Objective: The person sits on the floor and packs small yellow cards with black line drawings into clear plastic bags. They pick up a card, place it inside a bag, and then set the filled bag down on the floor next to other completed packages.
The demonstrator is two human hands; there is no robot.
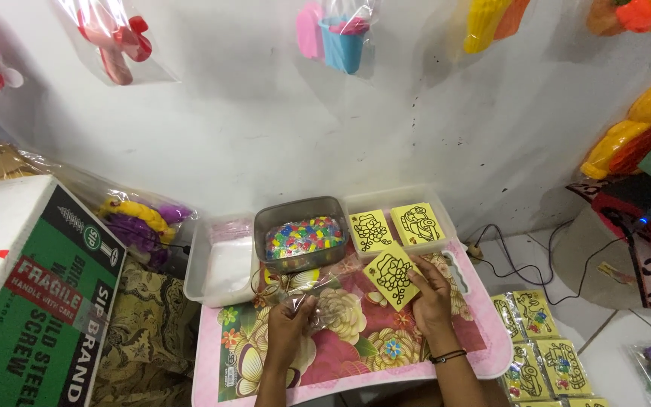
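On the tray [484, 354], two hands, one yellow card [392, 277].

The green carton [35, 301] is cut off by the left edge.

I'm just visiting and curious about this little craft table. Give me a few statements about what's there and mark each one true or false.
1. The right hand holds a yellow card with a black line drawing. True.
2. The metal tray is filled with water. False: it holds small multicoloured pieces.
3. The left hand holds a clear plastic bag. True.
4. The clear plastic box behind the mat holds red cards. False: two yellow cards lie in it.
5. The work mat is plain blue. False: it is pink-edged with flowers.
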